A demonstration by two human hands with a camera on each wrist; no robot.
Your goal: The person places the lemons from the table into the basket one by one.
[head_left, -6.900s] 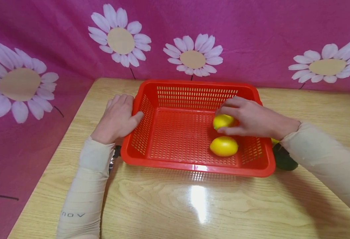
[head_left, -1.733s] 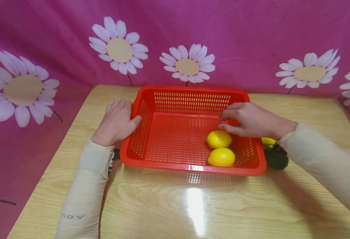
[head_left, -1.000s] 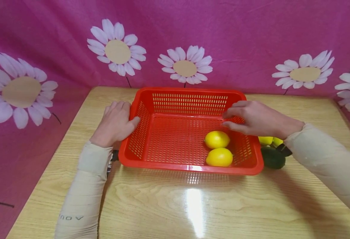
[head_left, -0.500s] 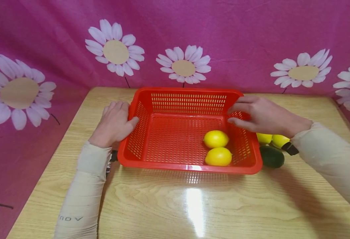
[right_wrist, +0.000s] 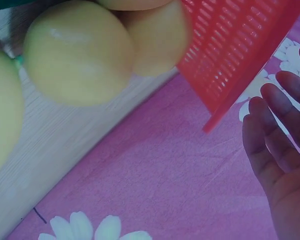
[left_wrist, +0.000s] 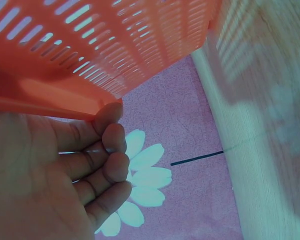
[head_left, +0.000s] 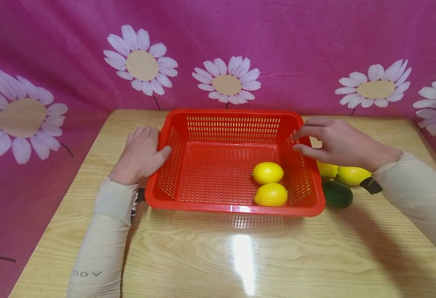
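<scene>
With our left hand [head_left: 138, 156] we pinch the red basket [head_left: 218, 174], best held steady; our right hand [head_left: 342, 140], empty, fingers slightly parted, should clear the rim [head_left: 317, 188] beside them.

Three views reach me: one head-worn, two wrist-worn.
The head one looks forward and down across the table [head_left: 188, 256] to the flowered cloth [head_left: 277, 29], and gives me the whole red basket [head_left: 218, 169]. My left wrist view, turned sideways, sits close to the left hand [head_left: 139, 155]; the right one, tilted, looks from near past the right hand [head_left: 346, 140]. Head and right wrist share the yellow fruit [head_left: 352, 175]; all three share the red basket.
</scene>
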